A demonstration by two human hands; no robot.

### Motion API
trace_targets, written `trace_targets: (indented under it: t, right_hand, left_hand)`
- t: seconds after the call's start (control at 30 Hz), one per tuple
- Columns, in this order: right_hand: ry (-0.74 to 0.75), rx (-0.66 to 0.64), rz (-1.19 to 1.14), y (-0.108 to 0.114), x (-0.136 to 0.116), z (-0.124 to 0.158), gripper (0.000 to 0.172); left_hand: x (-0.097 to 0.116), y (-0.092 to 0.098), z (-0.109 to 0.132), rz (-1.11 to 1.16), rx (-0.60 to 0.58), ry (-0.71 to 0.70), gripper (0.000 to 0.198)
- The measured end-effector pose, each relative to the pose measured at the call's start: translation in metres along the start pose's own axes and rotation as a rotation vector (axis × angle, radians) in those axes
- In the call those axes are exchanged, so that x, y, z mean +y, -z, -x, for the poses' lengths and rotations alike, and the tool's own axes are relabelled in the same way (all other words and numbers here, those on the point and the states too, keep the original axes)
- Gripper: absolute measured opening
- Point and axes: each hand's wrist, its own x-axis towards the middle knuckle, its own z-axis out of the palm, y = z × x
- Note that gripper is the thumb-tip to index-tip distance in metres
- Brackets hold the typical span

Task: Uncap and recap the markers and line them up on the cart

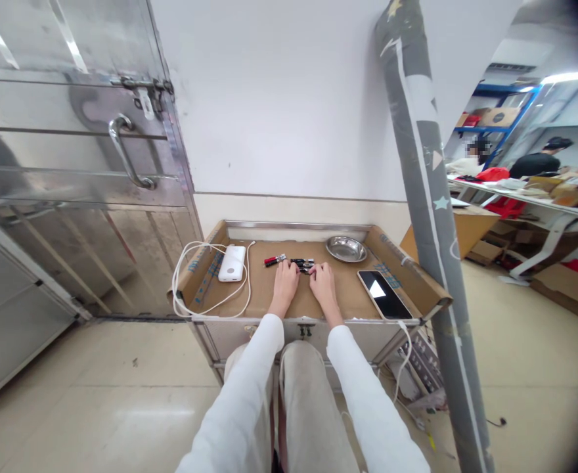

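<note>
Several small black items point(303, 262) lie close together on the cardboard-covered tabletop point(264, 299). My left hand point(286, 282) rests at their left side, fingers bent, and my right hand point(323, 284) is at their right side with its fingertips at the items. Both hands have their fingers close together, but whether they grip any piece is too small to tell. Just up and left of my left hand are a red and a black item point(275, 260), side by side. A round metal dish point(346, 249) sits behind my right hand.
A white power bank point(231, 263) with a looped white cable point(249, 279) is at the left. A phone point(383, 295) lies at the right. Cardboard edging borders the table. A tall grey wrapped roll point(429, 164) leans beside it. Two people sit in the far right background.
</note>
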Motion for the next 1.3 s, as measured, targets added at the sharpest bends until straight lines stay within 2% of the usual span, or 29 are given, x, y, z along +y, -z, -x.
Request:
trace_targets:
  t: [0.13, 0.33, 0.47, 0.63, 0.87, 1.07, 1.2, 1.3]
  right_hand:
    - [-0.013, -0.035, 0.035, 0.000, 0.000, 0.001, 0.021]
    - [-0.027, -0.054, 0.036, 0.003, -0.003, 0.001, 0.022]
    - [0.007, -0.075, -0.010, 0.007, -0.007, 0.001, 0.023]
    - [0.102, -0.149, -0.089, 0.007, -0.009, 0.000, 0.027]
    - [0.063, -0.184, -0.066, 0.004, -0.008, -0.003, 0.030]
    - [0.004, -0.133, 0.002, 0.009, -0.010, -0.001, 0.025]
    - [-0.082, -0.064, 0.112, 0.010, -0.010, 0.001, 0.022]
    - [-0.097, -0.063, 0.154, 0.009, -0.009, 0.003, 0.022]
  left_hand:
    - [0.001, 0.000, 0.002, -0.030, 0.040, 0.041, 0.017]
    - [-0.004, -0.006, 0.005, -0.103, 0.169, 0.232, 0.036]
    - [-0.005, -0.009, 0.006, -0.131, 0.187, 0.294, 0.044]
    - [-0.001, -0.008, 0.004, -0.157, 0.149, 0.347, 0.041]
    - [0.001, -0.002, 0.006, -0.196, 0.143, 0.406, 0.034]
    - [0.000, -0.004, 0.007, -0.266, 0.179, 0.376, 0.032]
    - [0.001, -0.004, 0.008, -0.318, 0.168, 0.384, 0.032]
    - [0.002, -0.003, 0.008, -0.329, 0.155, 0.388, 0.033]
